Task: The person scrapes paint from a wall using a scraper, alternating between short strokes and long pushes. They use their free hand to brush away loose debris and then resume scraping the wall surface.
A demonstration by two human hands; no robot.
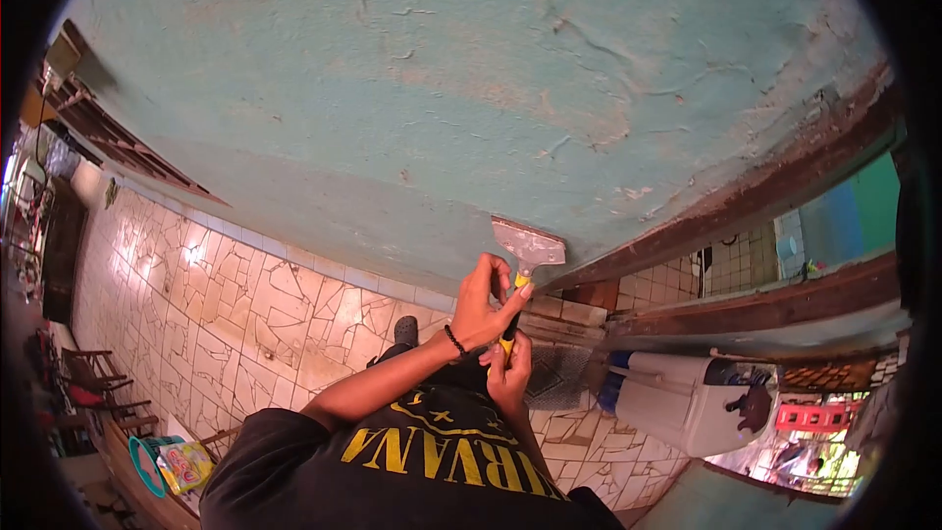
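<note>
A wide-bladed scraper [530, 243] with a yellow and black handle stands out in front of me, its blade up against the painted wall [392, 118]. My left hand [483, 302], with a dark beaded bracelet at the wrist, is closed round the upper handle just below the blade. Lower down, my right hand [509, 371] wraps the end of the same handle. The wall's pale turquoise paint shows cracks, ridges and peeling patches, mostly toward the upper right.
A brown door frame [726, 211] borders the wall on the right. Below lies a floor of broken tile [245, 304] with a dark mat [557, 378]. A pale cabinet-like piece [657, 397] stands at right, wooden chairs [93, 373] at left.
</note>
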